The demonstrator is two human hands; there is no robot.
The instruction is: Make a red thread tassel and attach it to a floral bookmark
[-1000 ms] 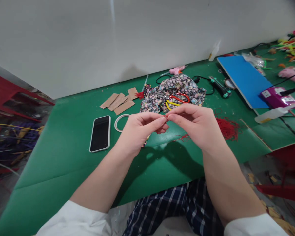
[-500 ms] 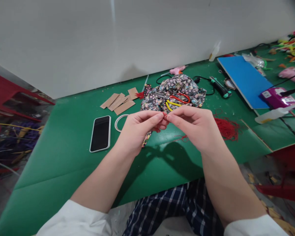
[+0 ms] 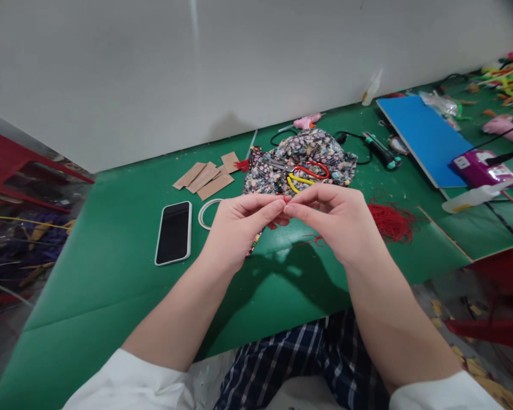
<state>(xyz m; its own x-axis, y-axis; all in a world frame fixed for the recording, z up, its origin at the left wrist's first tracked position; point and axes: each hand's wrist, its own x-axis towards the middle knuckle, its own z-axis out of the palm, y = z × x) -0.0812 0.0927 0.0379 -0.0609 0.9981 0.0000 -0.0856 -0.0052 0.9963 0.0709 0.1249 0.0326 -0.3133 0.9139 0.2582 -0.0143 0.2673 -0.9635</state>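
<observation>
Both of my hands are raised above the green table (image 3: 111, 296), fingertips meeting. My left hand (image 3: 239, 230) pinches a small piece of red thread (image 3: 285, 199) between thumb and forefinger. My right hand (image 3: 333, 225) pinches the same red thread from the other side. A little red shows below my left fingers. Most of the thread is hidden by the fingers. A thin red strand (image 3: 316, 241) lies on the table under my right hand.
A phone (image 3: 174, 232) lies face up at the left, beside a white ring (image 3: 204, 213) and cardboard strips (image 3: 207, 177). Floral fabric (image 3: 303, 156) carries red and yellow scissors (image 3: 301, 173). A red thread pile (image 3: 391, 221), blue board (image 3: 423, 136), glue gun (image 3: 305, 121) and purple box (image 3: 481, 168) lie right.
Both hands have shifted slightly left and stayed pinched together on the thread; the fingers work it a little. Nothing else on the table has moved.
</observation>
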